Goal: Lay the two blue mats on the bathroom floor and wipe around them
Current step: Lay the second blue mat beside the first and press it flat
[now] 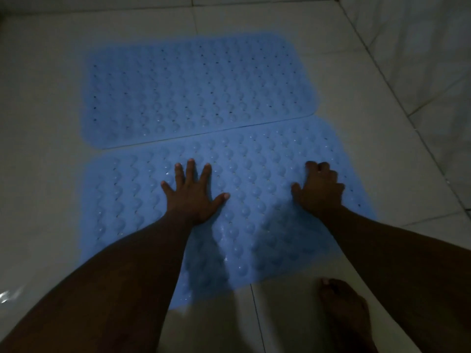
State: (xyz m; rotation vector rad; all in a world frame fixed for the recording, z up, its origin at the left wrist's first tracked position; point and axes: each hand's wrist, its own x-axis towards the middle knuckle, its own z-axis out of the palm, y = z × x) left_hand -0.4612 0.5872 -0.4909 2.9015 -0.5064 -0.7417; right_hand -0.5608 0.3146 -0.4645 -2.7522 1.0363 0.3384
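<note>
Two blue bumpy mats lie flat on the white tiled floor, long edges meeting along a slanted seam. The far mat is untouched. On the near mat both my hands press down. My left hand lies flat near the mat's middle with fingers spread. My right hand rests toward the mat's right end, fingers bent and knuckles raised, nothing held in it. My forearms cover part of the near mat's front edge.
White floor tiles surround the mats. A tiled wall rises at the right, close to the mats' right ends. My bare foot stands on the floor just in front of the near mat.
</note>
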